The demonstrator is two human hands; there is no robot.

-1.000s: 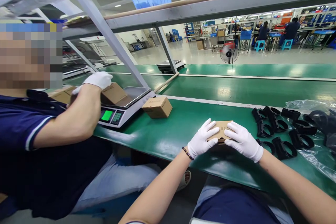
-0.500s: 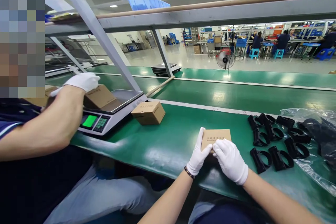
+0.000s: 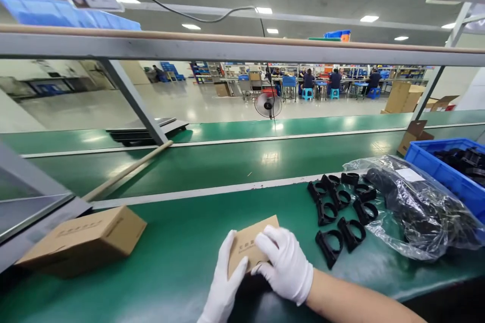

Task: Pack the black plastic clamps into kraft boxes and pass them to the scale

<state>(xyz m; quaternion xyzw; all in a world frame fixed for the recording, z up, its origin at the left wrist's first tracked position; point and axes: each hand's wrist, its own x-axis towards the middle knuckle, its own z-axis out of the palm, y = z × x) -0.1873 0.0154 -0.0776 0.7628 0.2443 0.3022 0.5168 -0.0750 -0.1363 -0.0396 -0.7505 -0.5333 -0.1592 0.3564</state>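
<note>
The green counter (image 3: 182,257) runs the full width in front of me. At its right end sits a blue bin (image 3: 447,174), with a crumpled plastic bag (image 3: 413,212) of dark parts just beside it. A bigger carton (image 3: 87,237) lies toward the left end, close to the near edge. A cluster of black ring clips (image 3: 337,212) is spread out between the bag and my hands.

The small box (image 3: 246,245) is at the near edge, about the middle, tipped up with its printed face toward me. Both hands are on it. My left hand (image 3: 222,287) has its fingers running up the box's left side. My right hand (image 3: 284,265) is curled over the right part, fingers bent onto the face.

I judge I am pressing this box shut. The next move calls for a firm two-sided grip, since the box stands tilted, not flat. The clips lie near my right hand but not touching it.
</note>
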